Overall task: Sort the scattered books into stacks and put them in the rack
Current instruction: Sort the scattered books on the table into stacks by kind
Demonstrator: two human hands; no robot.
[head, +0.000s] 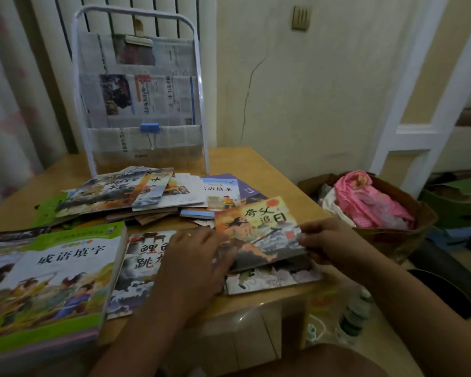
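A thin orange picture book [259,227] is tilted up above the table's near right corner. My right hand [326,240] pinches its right edge and my left hand [196,257] grips its lower left corner. Under it lie a grey-white book [272,280] and a dark carp-wave book [136,268]. A thick stack topped by a green book [57,276] sits at the near left. Several scattered books [136,194] lie mid-table. The white rack [139,99], lined with newspaper, stands at the table's far edge.
The wooden table [269,170] ends just right of my hands. Beside it on the floor stands a brown box with pink cloth [370,202]. Plastic bottles [354,317] stand below the table's corner. A blue clip [149,128] hangs on the rack.
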